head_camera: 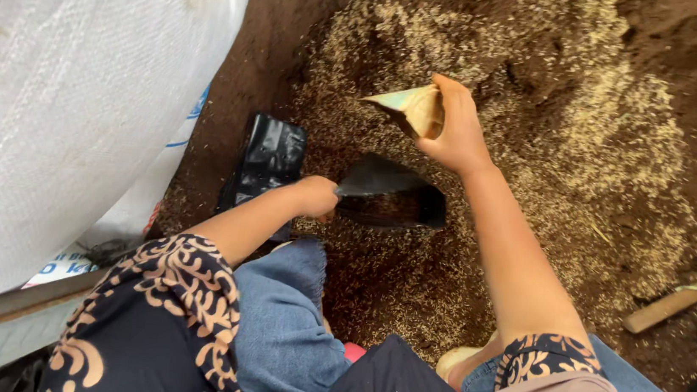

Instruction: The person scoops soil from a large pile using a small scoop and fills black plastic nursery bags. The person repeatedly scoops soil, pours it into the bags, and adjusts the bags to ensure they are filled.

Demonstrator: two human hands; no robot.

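Your left hand (317,196) pinches the rim of a black plastic bag (389,195), holding it open; beyond that grip, your right hand (455,126) clasps a tan scoop (412,108) above the husk-strewn soil (593,134).

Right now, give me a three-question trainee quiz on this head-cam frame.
1. True or false: the left hand grips the rim of a black bag lying open in the soil mix.
2. What does the right hand hold? A) tan scoop B) wooden stick C) white sack
3. Fill in: the white sack stands on the person's ___ side.

Key: 1 true; 2 A, the tan scoop, while the wooden stick lies untouched; 3 left.
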